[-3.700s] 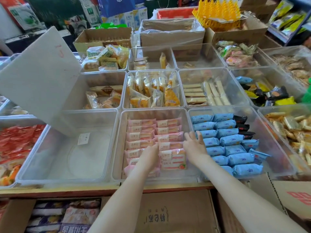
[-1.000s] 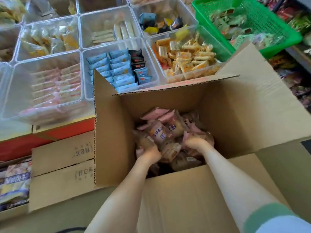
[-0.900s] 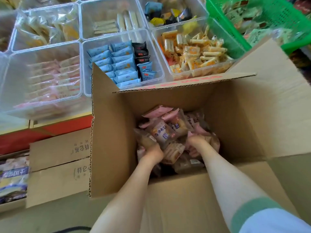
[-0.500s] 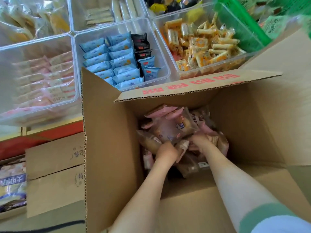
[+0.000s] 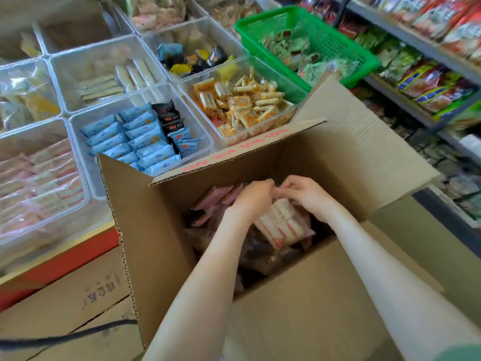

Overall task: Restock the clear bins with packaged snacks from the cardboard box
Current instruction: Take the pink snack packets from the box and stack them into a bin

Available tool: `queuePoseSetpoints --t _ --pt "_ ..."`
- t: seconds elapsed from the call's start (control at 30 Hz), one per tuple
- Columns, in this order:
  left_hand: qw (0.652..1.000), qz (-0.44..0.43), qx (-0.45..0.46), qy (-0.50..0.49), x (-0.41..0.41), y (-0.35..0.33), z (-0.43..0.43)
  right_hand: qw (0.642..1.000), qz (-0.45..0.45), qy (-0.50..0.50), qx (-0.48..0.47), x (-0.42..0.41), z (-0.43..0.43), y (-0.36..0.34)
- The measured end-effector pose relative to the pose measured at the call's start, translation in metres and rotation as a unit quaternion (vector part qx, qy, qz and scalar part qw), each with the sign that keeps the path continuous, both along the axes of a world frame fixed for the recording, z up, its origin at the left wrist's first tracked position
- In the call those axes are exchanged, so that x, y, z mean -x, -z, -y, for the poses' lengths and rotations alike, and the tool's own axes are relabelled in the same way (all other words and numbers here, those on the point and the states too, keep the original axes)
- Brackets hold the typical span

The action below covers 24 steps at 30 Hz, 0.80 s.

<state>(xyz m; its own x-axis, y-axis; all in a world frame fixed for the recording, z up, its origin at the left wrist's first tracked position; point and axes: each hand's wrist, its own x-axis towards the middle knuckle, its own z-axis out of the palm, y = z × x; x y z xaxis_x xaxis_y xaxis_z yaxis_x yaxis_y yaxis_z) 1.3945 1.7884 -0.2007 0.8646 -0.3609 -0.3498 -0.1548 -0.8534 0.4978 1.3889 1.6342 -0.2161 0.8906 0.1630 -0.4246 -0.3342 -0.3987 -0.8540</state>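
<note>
left grip is pinching clear snack pack by its top | right grip is pinching alongside | pack is hanging inside cardboard box

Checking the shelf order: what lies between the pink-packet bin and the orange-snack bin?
In the head view, a clear bin of blue packets, with a few black ones.

cardboard box: bottom hidden | shelf packets: blurred | pink-packet bin: cut left
</note>
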Motion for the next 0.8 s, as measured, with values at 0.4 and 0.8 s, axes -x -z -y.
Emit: queuePoseSetpoints --t 0.4,0.8 --pt "0.918 0.284 0.081 -0.264 0.109 -0.112 -0.035 0.991 0.079 -0.108 0.026 0.101 -0.013 -0.126" --pt "0.826 0.352 0.137 -0.419 0.216 -0.133 -0.149 0.964 0.107 -0.242 -0.038 0.166 -0.12 -0.163"
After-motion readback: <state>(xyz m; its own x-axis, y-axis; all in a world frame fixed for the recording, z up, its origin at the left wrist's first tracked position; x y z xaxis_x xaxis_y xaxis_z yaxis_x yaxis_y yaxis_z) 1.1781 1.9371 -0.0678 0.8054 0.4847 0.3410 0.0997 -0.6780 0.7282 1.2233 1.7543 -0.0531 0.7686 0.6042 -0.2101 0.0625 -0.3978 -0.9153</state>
